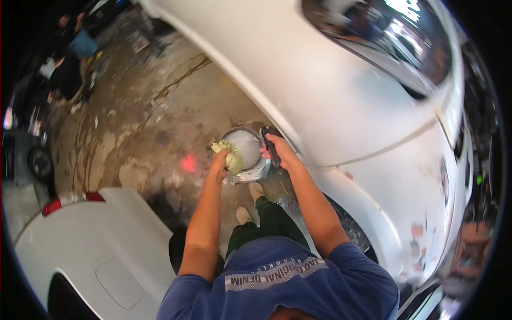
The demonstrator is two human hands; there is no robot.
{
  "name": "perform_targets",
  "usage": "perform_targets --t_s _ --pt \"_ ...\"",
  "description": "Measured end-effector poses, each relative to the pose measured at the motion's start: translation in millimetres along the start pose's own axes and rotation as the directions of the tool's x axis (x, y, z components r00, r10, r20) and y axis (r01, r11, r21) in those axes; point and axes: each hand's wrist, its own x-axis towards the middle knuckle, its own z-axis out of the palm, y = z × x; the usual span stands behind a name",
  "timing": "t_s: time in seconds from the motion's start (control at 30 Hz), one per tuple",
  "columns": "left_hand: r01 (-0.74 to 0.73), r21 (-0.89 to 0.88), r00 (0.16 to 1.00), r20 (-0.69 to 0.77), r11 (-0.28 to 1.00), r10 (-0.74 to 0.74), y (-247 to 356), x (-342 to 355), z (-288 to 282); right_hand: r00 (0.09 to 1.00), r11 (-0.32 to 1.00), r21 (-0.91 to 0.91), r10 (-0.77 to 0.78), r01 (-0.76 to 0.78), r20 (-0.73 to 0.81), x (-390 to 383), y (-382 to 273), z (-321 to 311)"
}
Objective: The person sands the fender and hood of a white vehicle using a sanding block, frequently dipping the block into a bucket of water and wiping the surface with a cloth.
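The left hand has its grip closed on a crumpled pale yellow-green cloth, positioned at the left side of a round bucket containing cloudy, whitish liquid. The right hand has its grip closed around a dark, oblong block at the bucket's right side. The bucket stands on a stained brown floor, beside a white car body; contact between cloth and rim cannot be determined.

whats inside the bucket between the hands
The bucket holds what looks like cloudy, whitish water. Its bottom can't be seen, and the yellow cloth hides part of the left side.
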Motion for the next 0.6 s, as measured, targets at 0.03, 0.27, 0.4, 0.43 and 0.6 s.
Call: perform_targets --t_s 0.03,0.27,0.4,0.43,0.6 --pt "-0.125 0.198 0.989 -0.058 0.972 0.139 -4 0 10 0.999 0.997 -0.071 -0.023 0.019 -0.05 -11 11 -18" --pt "-0.209 0.974 0.96 0.188 0.086 0.206 -47 29 30 0.87 0.724 -0.69 -0.345 0.007 -0.353 -111 184 -190" --pt "-0.662 0.734 0.737 0.674 -0.153 0.048 -53 22 46 0.893 0.502 -0.853 -0.306 -0.143 -0.33 -190 288 -285" --pt "-0.648 0.748 0.761 0.632 -0.146 -0.144 -86 14 94 0.866 0.529 -0.806 -0.237 -0.265 -0.44 -236 340 -328" --pt "-0.635 0.699 0.763 0.501 -0.33 -0.408 -186 -108 245 0.717 0.647 -0.584 -0.081 -0.49 -0.692 -368 477 -342"
